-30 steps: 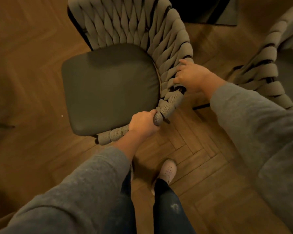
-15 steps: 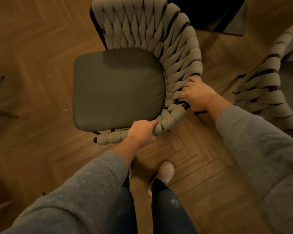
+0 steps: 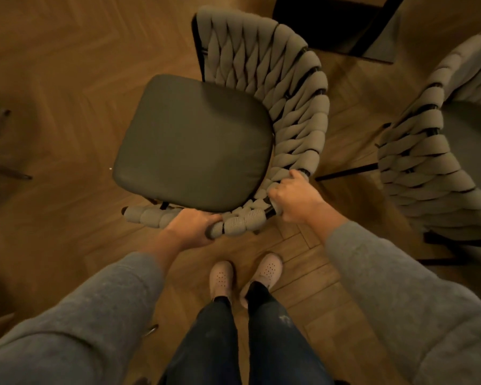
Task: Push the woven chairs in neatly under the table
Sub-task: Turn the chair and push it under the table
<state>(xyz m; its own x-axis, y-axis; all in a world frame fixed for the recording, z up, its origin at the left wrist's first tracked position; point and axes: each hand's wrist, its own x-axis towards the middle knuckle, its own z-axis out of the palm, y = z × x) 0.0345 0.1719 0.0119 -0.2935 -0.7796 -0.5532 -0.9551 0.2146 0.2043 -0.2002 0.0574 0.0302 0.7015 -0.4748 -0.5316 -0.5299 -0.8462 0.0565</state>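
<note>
A woven chair with a grey rope backrest and a dark seat cushion stands right below me on the wood floor. My left hand grips the near end of its woven rim. My right hand is closed on the rim a little further along, at the lower right of the backrest. A second woven chair stands at the right, partly cut by the frame edge. No tabletop is clearly in view.
A dark rectangular shape lies at the top beyond the chair. Thin metal legs show at the left edge. My two feet in light shoes stand just behind the held chair on herringbone flooring.
The chair has turned and shifted right and nearer to me. My right hand slid down the rim toward my left hand. My second foot has come into view.
</note>
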